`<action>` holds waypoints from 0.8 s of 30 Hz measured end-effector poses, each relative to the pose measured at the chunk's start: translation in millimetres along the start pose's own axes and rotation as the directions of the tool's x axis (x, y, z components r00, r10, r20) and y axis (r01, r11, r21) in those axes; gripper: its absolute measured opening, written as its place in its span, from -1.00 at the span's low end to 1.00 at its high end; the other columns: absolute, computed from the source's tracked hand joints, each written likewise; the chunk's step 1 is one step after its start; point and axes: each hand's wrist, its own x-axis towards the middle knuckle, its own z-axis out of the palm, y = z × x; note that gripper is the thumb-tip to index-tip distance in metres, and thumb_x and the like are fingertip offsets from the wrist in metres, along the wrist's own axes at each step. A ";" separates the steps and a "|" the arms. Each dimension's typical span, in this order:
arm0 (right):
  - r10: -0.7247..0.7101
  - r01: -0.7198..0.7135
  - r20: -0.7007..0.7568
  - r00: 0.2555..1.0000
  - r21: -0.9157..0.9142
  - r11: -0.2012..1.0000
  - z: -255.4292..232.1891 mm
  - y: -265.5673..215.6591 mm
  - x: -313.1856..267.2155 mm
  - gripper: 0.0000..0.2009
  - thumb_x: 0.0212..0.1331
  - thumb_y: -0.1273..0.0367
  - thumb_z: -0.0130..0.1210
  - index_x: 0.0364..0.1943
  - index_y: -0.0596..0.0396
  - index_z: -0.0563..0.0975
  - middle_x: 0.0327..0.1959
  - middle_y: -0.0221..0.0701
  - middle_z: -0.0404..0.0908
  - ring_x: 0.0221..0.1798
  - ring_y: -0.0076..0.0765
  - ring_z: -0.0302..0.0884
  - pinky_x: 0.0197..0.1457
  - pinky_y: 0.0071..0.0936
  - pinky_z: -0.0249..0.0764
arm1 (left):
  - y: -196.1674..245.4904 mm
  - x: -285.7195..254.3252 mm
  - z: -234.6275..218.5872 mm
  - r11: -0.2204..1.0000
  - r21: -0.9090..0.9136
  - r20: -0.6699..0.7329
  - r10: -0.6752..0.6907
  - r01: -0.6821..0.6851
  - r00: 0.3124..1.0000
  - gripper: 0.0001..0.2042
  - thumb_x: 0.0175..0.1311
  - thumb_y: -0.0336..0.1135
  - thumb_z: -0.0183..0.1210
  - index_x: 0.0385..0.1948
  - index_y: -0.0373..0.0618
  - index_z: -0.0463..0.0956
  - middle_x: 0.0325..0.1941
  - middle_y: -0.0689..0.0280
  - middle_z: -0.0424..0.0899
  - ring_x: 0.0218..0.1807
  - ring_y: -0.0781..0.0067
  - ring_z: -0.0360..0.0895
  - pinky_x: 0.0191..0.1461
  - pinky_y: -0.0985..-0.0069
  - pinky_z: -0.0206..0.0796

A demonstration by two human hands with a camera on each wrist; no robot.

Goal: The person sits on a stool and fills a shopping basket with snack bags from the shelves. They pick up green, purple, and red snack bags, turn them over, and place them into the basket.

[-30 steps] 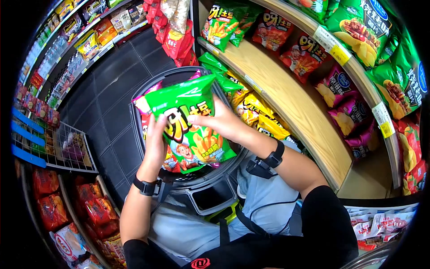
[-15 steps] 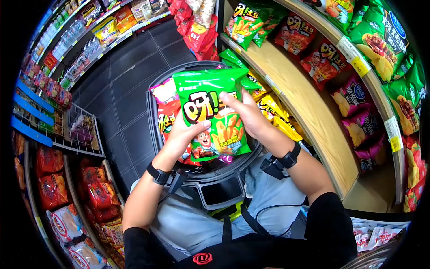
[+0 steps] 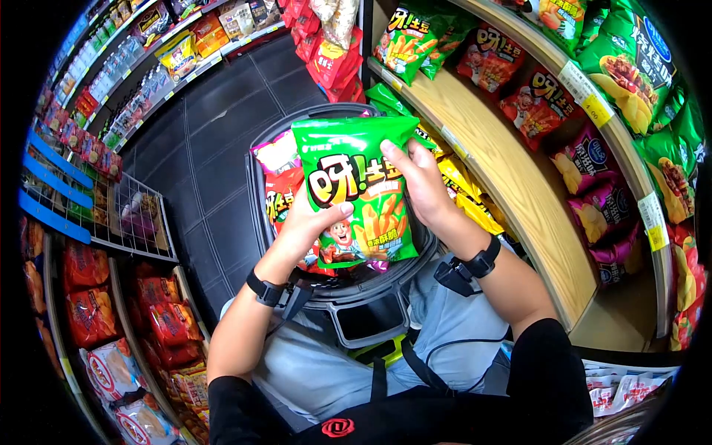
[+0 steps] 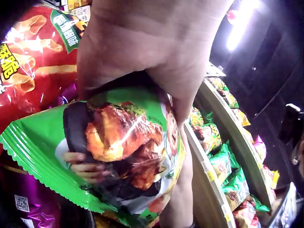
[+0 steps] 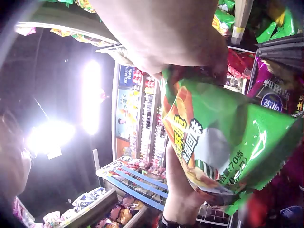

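Both hands hold a green bag of potato snacks (image 3: 363,200), its printed front turned up to the head camera. The left hand (image 3: 308,222) grips its left side, thumb across the front near the cartoon chef. At the upper right edge the right hand (image 3: 424,182) pinches it, thumb on the front. In the left wrist view a food picture shows on the green bag (image 4: 128,142). Beneath the bag stands a dark basket (image 3: 311,294) holding a red snack bag (image 3: 280,196) and a purple-pink bag (image 3: 276,154), both partly hidden.
A wooden shelf (image 3: 497,178) curves along the right, with red snack bags (image 3: 538,107) and purple chip bags (image 3: 593,196). Yellow bags (image 3: 471,200) lie low beside the basket. Left are a wire rack (image 3: 137,215) and shelves of red packets (image 3: 89,315). Dark floor tiles (image 3: 215,163) lie beyond.
The green bag has moved right in the head view and turned straighter. The left thumb has come onto its lower front; the right thumb has moved toward its upper right edge.
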 end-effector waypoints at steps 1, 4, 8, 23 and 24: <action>-0.001 0.001 0.000 1.000 0.000 1.000 -1.4 -0.3 0.5 -0.62 0.48 0.27 0.20 0.21 0.24 0.51 0.14 -0.33 0.66 0.14 -0.49 0.58 0.30 -0.43 0.47 | 1.0 -0.2 0.3 1.000 0.001 0.001 0.001 -0.001 1.000 -0.36 0.27 -0.39 0.43 0.36 -0.26 0.34 0.28 0.22 0.63 0.29 0.41 0.56 0.42 0.38 0.38; 0.003 -0.003 -0.002 1.000 0.008 1.000 -2.3 -3.1 1.1 -0.64 0.49 0.28 0.20 0.19 0.24 0.51 0.13 -0.34 0.66 0.12 -0.51 0.58 0.28 -0.43 0.48 | 3.4 -1.6 0.7 1.000 0.012 0.004 -0.010 0.010 1.000 -0.36 0.26 -0.38 0.43 0.35 -0.27 0.35 0.28 0.22 0.63 0.29 0.41 0.57 0.42 0.38 0.38; -0.001 0.002 -0.058 0.998 0.019 1.000 -7.7 -1.8 1.0 -0.71 0.52 0.25 0.18 0.04 0.24 0.62 -0.02 -0.41 0.73 -0.03 -0.59 0.61 0.14 -0.52 0.52 | 3.5 -1.8 1.0 1.000 0.010 0.003 -0.007 0.007 1.000 -0.36 0.26 -0.37 0.43 0.35 -0.26 0.35 0.28 0.22 0.63 0.29 0.41 0.56 0.42 0.38 0.38; 0.228 -0.214 0.298 0.927 -0.079 0.974 4.2 -3.5 -8.1 -0.16 0.21 0.30 0.47 0.48 0.18 0.20 0.33 -0.23 0.49 0.37 -0.29 0.48 0.46 -0.30 0.43 | -2.7 0.2 -4.7 0.980 -0.186 -0.137 0.049 -0.074 0.989 -0.43 0.34 -0.34 0.36 0.35 -0.25 0.37 0.29 0.21 0.63 0.27 0.37 0.58 0.40 0.37 0.39; 0.248 -0.230 0.287 0.925 -0.094 0.968 4.6 -4.1 -7.6 -0.18 0.21 0.31 0.47 0.48 0.17 0.22 0.33 -0.24 0.50 0.36 -0.29 0.49 0.45 -0.29 0.45 | -3.9 0.0 -5.2 0.983 -0.167 -0.138 0.051 -0.074 0.989 -0.44 0.36 -0.34 0.34 0.36 -0.25 0.37 0.29 0.21 0.63 0.28 0.38 0.58 0.40 0.37 0.39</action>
